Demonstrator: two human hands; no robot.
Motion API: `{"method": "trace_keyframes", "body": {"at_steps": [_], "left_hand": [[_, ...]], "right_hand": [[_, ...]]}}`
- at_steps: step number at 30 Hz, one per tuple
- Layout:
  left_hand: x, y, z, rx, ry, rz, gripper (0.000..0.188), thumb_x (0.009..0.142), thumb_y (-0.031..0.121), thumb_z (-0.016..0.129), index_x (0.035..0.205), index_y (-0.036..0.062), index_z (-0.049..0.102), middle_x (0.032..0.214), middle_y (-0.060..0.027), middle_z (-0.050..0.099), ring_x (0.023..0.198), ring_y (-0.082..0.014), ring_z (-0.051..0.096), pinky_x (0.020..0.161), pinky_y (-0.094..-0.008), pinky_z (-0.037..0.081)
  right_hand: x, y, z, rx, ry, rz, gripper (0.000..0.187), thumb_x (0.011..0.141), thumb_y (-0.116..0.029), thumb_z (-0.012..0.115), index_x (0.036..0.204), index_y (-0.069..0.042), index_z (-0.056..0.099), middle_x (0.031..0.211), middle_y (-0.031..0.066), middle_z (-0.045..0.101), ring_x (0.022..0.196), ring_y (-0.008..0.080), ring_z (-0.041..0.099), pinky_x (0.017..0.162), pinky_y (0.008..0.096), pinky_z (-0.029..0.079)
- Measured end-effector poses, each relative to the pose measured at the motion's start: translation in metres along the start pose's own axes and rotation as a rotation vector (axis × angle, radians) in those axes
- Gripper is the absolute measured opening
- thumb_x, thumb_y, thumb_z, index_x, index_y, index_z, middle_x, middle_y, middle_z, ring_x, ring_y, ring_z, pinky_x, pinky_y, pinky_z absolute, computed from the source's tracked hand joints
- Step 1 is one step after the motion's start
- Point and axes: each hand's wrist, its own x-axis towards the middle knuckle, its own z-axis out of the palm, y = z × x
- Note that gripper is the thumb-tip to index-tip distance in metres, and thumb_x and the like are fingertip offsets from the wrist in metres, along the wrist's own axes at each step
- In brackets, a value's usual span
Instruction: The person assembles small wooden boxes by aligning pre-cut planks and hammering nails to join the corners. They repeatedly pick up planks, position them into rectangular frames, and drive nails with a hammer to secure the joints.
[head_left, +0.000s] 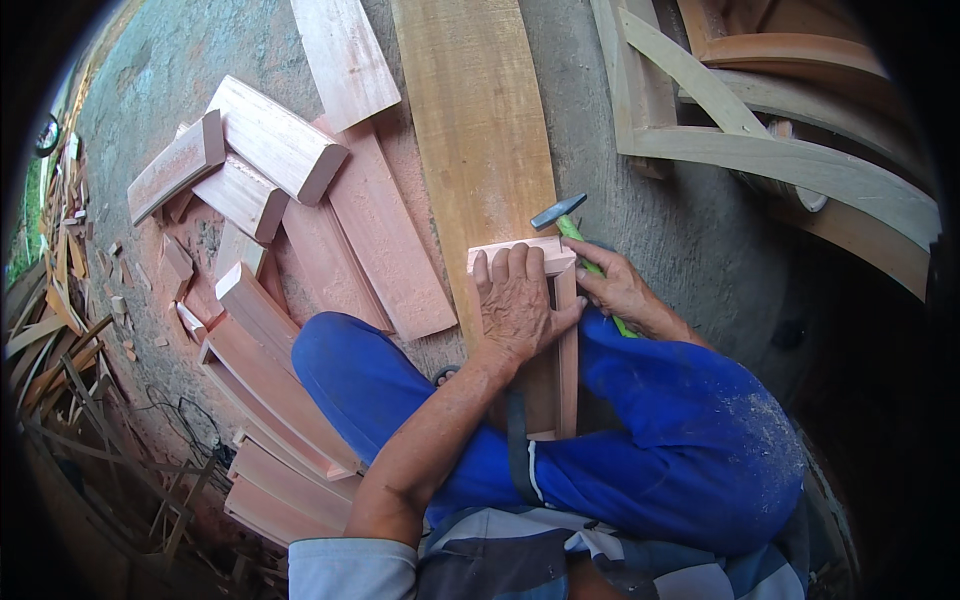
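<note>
A small pale-pink wooden frame (567,370) lies between my bent legs, its far end on a long brown board (480,120). My left hand (518,302) holds the frame's far end, its fingers laid over the short end piece and its thumb reaching to the right side piece. Close by on the right, my right hand (618,288) is closed around the green handle of a hammer (560,210). The steel hammer head points away from me, just beyond the frame's far right corner. Part of the handle is hidden by my right fingers.
Pinkish planks and blocks (275,140) are piled to the left on the concrete floor (640,220). Curved wooden pieces (270,400) lie beside my left knee. Scrap strips (70,360) heap up at the far left. A large wooden framework (700,145) stands at the upper right.
</note>
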Motion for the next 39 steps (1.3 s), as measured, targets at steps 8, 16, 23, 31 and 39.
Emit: {"method": "trace_keyframes", "body": {"at_steps": [8, 16, 23, 31, 39], "left_hand": [[-0.003, -0.002, 0.002, 0.058, -0.003, 0.018, 0.1, 0.072, 0.075, 0.076, 0.133, 0.0001, 0.052, 0.134, -0.0173, 0.053, 0.135, -0.0346, 0.043, 0.122, -0.0611, 0.015], [-0.018, -0.014, 0.006, 0.152, 0.029, -0.054, 0.103, 0.071, 0.078, 0.076, 0.134, -0.0001, 0.052, 0.13, -0.0188, 0.055, 0.13, -0.0338, 0.048, 0.121, -0.0601, 0.017], [-0.029, -0.018, 0.004, 0.16, 0.088, -0.102, 0.101, 0.072, 0.073, 0.078, 0.135, -0.0005, 0.051, 0.127, -0.0196, 0.055, 0.13, -0.0363, 0.047, 0.121, -0.0586, 0.019], [-0.062, -0.041, -0.013, 0.001, 0.192, -0.324, 0.101, 0.077, 0.037, 0.091, 0.15, -0.002, 0.033, 0.152, -0.0279, 0.034, 0.143, -0.0453, 0.036, 0.124, -0.0576, 0.025], [-0.046, -0.048, -0.01, -0.324, 0.02, -0.302, 0.062, 0.08, -0.01, 0.06, 0.139, 0.0028, 0.047, 0.143, -0.0324, 0.04, 0.122, -0.0554, 0.056, 0.099, -0.0539, 0.055]], "right_hand": [[0.009, -0.045, -0.043, -0.383, 0.096, -0.082, 0.051, 0.105, -0.016, 0.055, 0.155, -0.006, 0.048, 0.091, 0.0054, 0.066, 0.084, 0.0173, 0.064, 0.08, 0.039, 0.053], [0.033, -0.106, -0.091, -1.02, -0.251, -0.301, 0.046, 0.107, -0.019, 0.054, 0.153, -0.011, 0.054, 0.086, 0.0105, 0.069, 0.079, 0.0203, 0.066, 0.076, 0.0442, 0.053], [0.058, -0.12, -0.069, -0.89, -0.086, -0.44, 0.047, 0.107, -0.016, 0.053, 0.154, -0.019, 0.054, 0.124, 0.0144, 0.074, 0.104, 0.0214, 0.072, 0.093, 0.0405, 0.058], [0.023, -0.011, -0.027, -0.546, -0.199, -0.226, 0.055, 0.103, -0.031, 0.064, 0.155, -0.015, 0.053, 0.102, 0.0144, 0.07, 0.092, 0.0246, 0.068, 0.085, 0.04, 0.055], [0.018, 0.007, 0.014, -0.377, -0.099, -0.264, 0.065, 0.088, -0.038, 0.083, 0.143, -0.011, 0.061, 0.127, 0.0177, 0.073, 0.121, 0.0292, 0.068, 0.105, 0.0409, 0.051]]}}
